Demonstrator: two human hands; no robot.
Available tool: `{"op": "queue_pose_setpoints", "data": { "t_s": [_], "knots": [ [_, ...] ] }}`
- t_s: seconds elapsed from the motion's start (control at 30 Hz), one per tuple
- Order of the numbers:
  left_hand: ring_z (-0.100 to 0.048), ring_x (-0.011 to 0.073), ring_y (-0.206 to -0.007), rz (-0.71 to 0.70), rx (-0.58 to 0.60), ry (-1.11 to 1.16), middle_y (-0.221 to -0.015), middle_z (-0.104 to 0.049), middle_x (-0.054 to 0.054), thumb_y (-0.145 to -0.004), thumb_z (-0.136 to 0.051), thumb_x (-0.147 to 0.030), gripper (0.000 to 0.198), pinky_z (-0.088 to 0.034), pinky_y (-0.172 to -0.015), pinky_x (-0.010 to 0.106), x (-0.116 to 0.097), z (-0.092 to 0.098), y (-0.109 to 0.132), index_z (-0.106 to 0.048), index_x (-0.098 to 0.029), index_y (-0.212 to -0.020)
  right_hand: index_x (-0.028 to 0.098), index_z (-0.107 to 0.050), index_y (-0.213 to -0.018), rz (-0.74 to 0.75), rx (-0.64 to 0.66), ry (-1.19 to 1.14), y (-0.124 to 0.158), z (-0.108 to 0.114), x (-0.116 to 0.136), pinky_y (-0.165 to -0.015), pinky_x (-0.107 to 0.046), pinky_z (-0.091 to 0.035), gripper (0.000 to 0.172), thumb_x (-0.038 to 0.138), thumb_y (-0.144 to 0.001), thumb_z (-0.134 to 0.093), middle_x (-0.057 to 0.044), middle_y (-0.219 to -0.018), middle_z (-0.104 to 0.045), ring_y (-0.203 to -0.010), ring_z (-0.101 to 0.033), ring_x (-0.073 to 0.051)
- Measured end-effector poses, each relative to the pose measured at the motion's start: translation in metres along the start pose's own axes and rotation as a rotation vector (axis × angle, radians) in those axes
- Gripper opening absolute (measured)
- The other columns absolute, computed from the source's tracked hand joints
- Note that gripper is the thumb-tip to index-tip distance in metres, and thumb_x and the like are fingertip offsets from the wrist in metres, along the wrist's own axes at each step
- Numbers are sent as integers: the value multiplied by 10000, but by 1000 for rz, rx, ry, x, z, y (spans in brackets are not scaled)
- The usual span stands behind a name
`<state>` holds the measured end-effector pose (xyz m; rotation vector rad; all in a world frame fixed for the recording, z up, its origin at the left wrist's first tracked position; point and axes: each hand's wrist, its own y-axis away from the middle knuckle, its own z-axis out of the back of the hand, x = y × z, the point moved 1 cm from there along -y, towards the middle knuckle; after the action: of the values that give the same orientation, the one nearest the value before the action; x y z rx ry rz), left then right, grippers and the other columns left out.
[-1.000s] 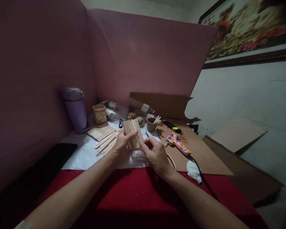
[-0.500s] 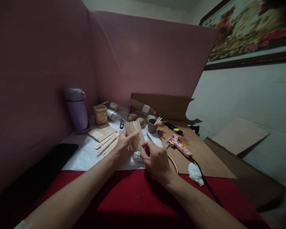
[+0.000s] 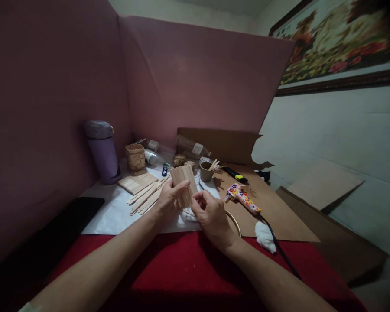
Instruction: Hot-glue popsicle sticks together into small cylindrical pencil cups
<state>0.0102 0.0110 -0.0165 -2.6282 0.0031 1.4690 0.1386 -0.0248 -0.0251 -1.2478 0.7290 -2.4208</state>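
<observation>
A small panel of wooden craft sticks stands tilted above the white paper, with my left hand gripping its left side, thumb on the front face. Close against its lower right edge, my right hand is closed in a pinch. Whatever lies between those fingertips is too small to make out. Several loose craft sticks are spread to the left of the panel. Behind them a flat panel of joined sticks lies on the paper.
A purple tumbler, a woven-looking cup and clear plastic bottles stand or lie at the back. To the right are a brown pot with sticks, a cutter, a flowered glue gun with its cord, and a white tissue.
The thin strand seen earlier between the panel and my right fingers no longer shows clearly. Both hands keep nearly the same pose; the whole view has shifted slightly.
</observation>
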Motion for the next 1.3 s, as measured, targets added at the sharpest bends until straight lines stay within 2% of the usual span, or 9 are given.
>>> {"op": "queue_pose_setpoints", "data": {
  "t_s": [0.17, 0.33, 0.47, 0.6, 0.73, 0.87, 1.0, 1.3],
  "knots": [
    [-623, 146, -626, 56, -23, 35, -747, -662, 17, -647, -810, -302, 453, -509, -595, 258, -3, -2, 2, -606, -148, -1021, 188, -595, -740, -123, 48, -247, -3, 3, 3, -481, -221, -362, 217, 350, -871, -534, 29, -563, -543, -498, -485, -116],
    [-657, 186, -637, 106, 0, 100, -767, -700, 70, -703, -754, -289, 349, -549, -607, 303, -5, 1, 0, -634, -122, -985, 188, -587, -769, -172, -1, -374, -5, 6, 4, -472, -218, -371, 230, 380, -880, -529, 47, -548, -503, -488, -457, -113],
    [-676, 215, -667, 149, 31, 138, -796, -716, 97, -713, -751, -296, 353, -561, -621, 330, -5, 2, 0, -649, -121, -1002, 183, -617, -810, -77, -27, -276, -4, 7, 6, -535, -224, -411, 186, 334, -883, -536, 21, -621, -578, -561, -528, -126],
    [-668, 205, -669, 182, 32, 142, -777, -697, 75, -704, -765, -275, 358, -543, -607, 311, -5, -1, 3, -633, -140, -1008, 189, -640, -848, 32, -19, -144, 0, 7, 9, -537, -222, -395, 170, 304, -906, -530, 10, -649, -631, -551, -555, -122],
    [-631, 162, -651, 93, 32, 137, -748, -660, 29, -664, -791, -227, 365, -504, -609, 271, -4, -2, 2, -620, -148, -977, 186, -645, -856, 110, -14, 35, 3, 7, 8, -504, -230, -354, 164, 274, -919, -522, 15, -594, -624, -486, -532, -120],
    [-614, 148, -682, 7, 41, 84, -788, -658, 23, -622, -821, -215, 413, -473, -632, 257, -3, -1, 1, -615, -145, -973, 187, -645, -835, 92, -44, 134, 3, 5, 5, -521, -234, -368, 126, 236, -891, -544, 11, -596, -639, -492, -557, -128],
    [-626, 169, -722, 0, 14, 45, -827, -673, 42, -570, -854, -234, 485, -473, -661, 274, -3, -2, 1, -618, -137, -982, 193, -635, -798, 62, -57, 162, 1, 4, 4, -524, -234, -385, 110, 220, -864, -551, 4, -605, -654, -499, -578, -135],
    [-644, 176, -767, -22, -36, 64, -881, -693, 49, -567, -862, -257, 534, -504, -720, 294, -1, 0, -3, -616, -147, -1028, 189, -631, -781, 62, -54, 207, 1, 4, 3, -512, -238, -373, 100, 208, -846, -558, 7, -558, -641, -482, -593, -145]
  ]
}}
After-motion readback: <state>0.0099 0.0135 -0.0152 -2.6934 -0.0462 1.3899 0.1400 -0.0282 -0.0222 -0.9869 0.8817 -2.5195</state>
